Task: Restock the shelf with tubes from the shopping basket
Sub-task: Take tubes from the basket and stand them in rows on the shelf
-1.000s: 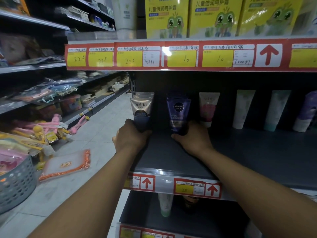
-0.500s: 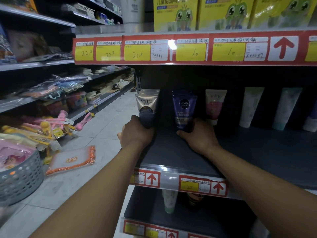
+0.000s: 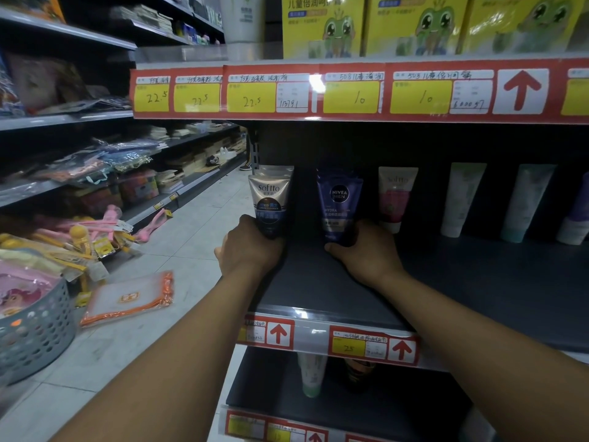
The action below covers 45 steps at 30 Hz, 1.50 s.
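On the dark shelf (image 3: 462,282) a gold and blue Softto tube (image 3: 269,199) stands upright at the left end, and my left hand (image 3: 248,250) grips its base. A second gold tube stands right behind it. A little to the right, my right hand (image 3: 366,253) holds the bottom of an upright dark blue Nivea Men tube (image 3: 339,205). Further right along the back stand a pink and white tube (image 3: 395,196), a white tube (image 3: 462,199) and a pale green tube (image 3: 526,202).
A grey perforated basket (image 3: 35,333) sits on the floor at the left edge. An orange-edged flat pouch (image 3: 127,298) lies on the floor tiles beside it. Packets crowd the left shelves. Yellow frog boxes (image 3: 411,23) stand above. The lower shelf holds two tubes (image 3: 312,374).
Both hands stay on the bases of their tubes. The view has shifted slightly, and the tubes stand in the same places on the shelf.
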Each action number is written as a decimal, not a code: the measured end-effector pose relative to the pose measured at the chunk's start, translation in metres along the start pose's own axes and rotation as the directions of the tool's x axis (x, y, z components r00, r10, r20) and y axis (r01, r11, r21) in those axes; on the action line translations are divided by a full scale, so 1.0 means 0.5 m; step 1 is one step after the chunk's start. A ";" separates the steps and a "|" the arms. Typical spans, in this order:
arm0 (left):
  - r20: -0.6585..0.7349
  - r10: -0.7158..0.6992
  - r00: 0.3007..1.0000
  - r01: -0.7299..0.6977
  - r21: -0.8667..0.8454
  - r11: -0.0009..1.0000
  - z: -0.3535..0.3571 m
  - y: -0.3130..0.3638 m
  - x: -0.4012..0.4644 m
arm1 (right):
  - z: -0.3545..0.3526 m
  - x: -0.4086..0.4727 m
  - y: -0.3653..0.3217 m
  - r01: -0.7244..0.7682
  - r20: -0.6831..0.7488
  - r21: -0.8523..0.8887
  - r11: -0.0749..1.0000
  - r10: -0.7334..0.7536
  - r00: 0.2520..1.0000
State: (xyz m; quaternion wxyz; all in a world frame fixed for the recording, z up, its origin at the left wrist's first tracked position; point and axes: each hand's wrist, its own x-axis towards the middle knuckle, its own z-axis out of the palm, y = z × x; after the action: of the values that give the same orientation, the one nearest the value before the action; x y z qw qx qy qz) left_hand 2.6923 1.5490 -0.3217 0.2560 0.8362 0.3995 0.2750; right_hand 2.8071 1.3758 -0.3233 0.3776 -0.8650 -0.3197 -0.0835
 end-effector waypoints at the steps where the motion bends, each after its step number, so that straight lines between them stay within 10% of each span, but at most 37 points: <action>1: 0.000 0.000 1.000 0.000 -0.001 1.000 -0.001 0.000 -0.001 | -0.001 -0.001 -0.001 0.001 0.001 -0.003 1.000 -0.001 1.000; 25: 0.159 -0.052 0.986 0.052 0.002 0.999 -0.076 0.030 -0.057 | -0.040 -0.047 0.002 -0.016 0.179 -0.025 1.000 0.020 0.984; 45: 0.047 0.435 0.899 -0.437 0.075 0.896 -0.104 0.070 -0.384 | -0.153 -0.378 0.045 0.248 -0.109 -0.114 0.962 -0.260 0.959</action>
State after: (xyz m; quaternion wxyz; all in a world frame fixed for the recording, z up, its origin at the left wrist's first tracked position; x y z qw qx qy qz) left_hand 2.5741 1.3852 -0.3108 0.1586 0.9183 0.2094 0.2963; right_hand 2.6804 1.2175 -0.3561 0.3392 -0.8276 -0.3998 -0.2004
